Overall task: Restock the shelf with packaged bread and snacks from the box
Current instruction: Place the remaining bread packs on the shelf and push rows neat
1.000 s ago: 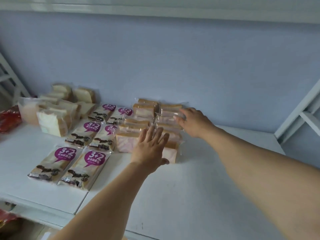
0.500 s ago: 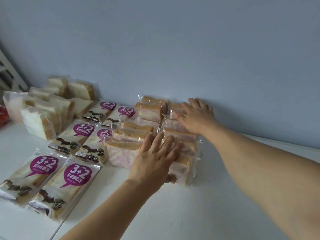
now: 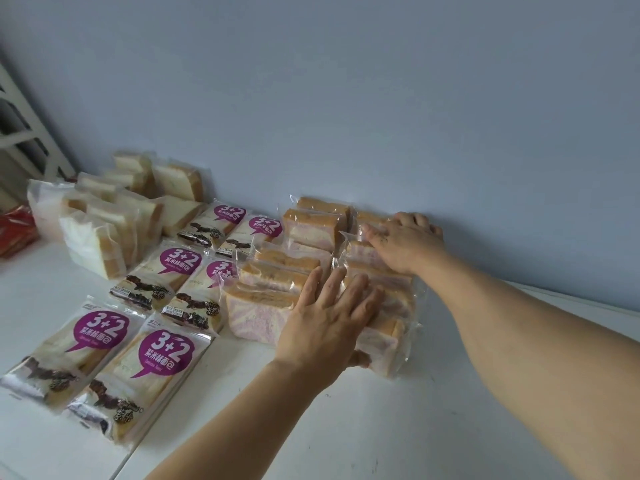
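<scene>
- The left hand (image 3: 329, 327) lies flat, fingers (image 3: 358, 296) straight and slightly spread, on the near end of the pink-swirl bread packs (image 3: 263, 299); its thumb sits low against the nearest pack's front. It grips nothing.
- The right hand (image 3: 403, 242) rests with fingers extended and loosely spread over the far packs of the same cluster, by the wall (image 3: 381, 98); nothing is pinched.
- The packs lie directly under and between both sets of fingers, on the white shelf (image 3: 381, 427).
- Purple-label "3+2" packs (image 3: 166, 355) lie just left of the left fingers; plain white bread packs (image 3: 114, 223) further left.
</scene>
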